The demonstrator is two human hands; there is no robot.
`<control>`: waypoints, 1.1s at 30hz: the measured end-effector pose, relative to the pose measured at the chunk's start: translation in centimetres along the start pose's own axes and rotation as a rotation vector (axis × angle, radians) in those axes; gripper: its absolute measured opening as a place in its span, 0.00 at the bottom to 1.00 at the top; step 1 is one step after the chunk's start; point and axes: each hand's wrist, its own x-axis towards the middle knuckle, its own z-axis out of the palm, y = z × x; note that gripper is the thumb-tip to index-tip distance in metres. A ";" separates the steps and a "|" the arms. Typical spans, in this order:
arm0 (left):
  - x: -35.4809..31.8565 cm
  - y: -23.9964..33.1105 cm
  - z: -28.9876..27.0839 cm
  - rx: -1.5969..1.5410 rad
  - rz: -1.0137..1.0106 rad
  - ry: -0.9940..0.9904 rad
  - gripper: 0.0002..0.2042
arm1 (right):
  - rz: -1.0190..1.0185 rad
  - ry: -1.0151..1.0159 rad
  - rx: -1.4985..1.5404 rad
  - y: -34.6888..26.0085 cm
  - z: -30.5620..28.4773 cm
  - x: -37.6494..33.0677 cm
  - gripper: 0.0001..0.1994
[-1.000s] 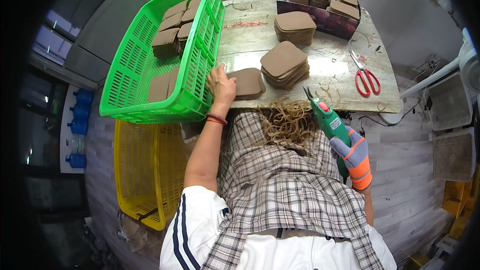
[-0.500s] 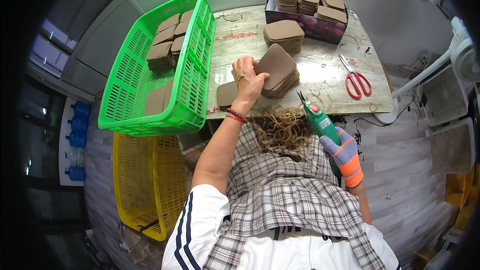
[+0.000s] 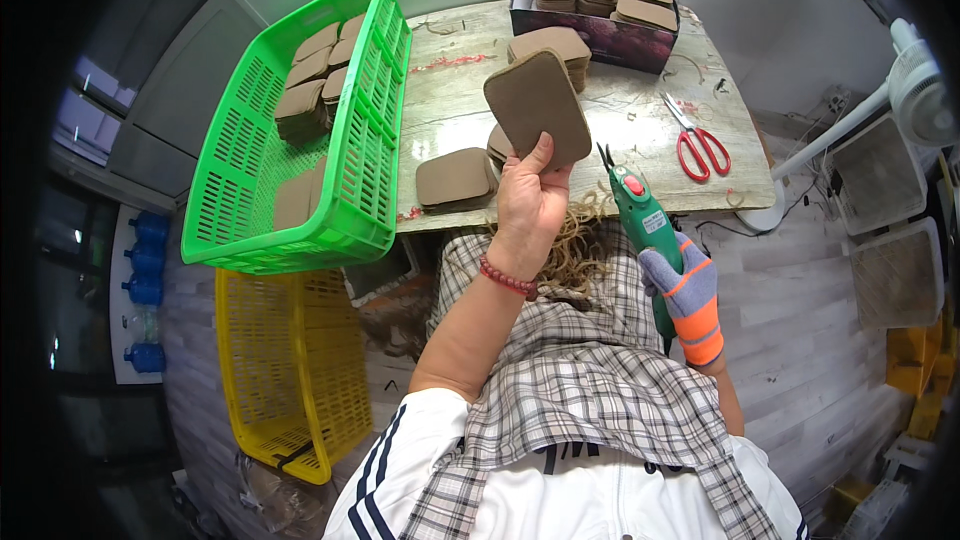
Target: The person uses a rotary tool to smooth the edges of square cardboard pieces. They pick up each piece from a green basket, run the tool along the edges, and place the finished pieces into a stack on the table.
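Pinched between the thumb and fingers of my left hand (image 3: 530, 195) is a brown rounded-square pad (image 3: 538, 105), raised above the table and tilted. My right hand (image 3: 682, 290), in a grey and orange glove, grips green electric scissors (image 3: 645, 222). Their dark blades point up and away, just right of the pad and apart from it. Behind the raised pad stands a stack of like pads (image 3: 553, 43), partly covered by it. A lower pile of pads (image 3: 453, 178) lies left of my left hand, near the table's front edge.
A green crate (image 3: 345, 180) with pad stacks stands at the left, a yellow crate (image 3: 262, 370) below it. A dark box (image 3: 600, 35) of pads sits at the back. Red-handled scissors (image 3: 704, 153) lie on the table (image 3: 440, 75) at right. Curly brown trimmings (image 3: 572, 270) cover my lap.
My left hand has lifted a pad off the near stack and turned it palm-up toward the electric scissors. My right hand has barely moved.
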 end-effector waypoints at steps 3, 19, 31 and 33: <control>0.0 -0.9 -0.2 -0.054 -0.037 0.033 0.17 | -0.002 -0.014 0.028 -0.3 -0.1 -0.3 0.15; -3.9 -3.3 -3.9 0.204 -0.183 -0.076 0.14 | -0.078 0.063 0.007 -1.8 -0.9 -0.3 0.14; -0.6 7.1 -4.1 0.844 -0.069 -0.268 0.14 | 0.044 -0.126 -0.102 -2.3 -1.4 -1.1 0.18; -0.3 8.5 -3.7 0.950 -0.109 -0.282 0.14 | 0.047 -0.159 -0.111 -1.8 -1.2 -1.1 0.19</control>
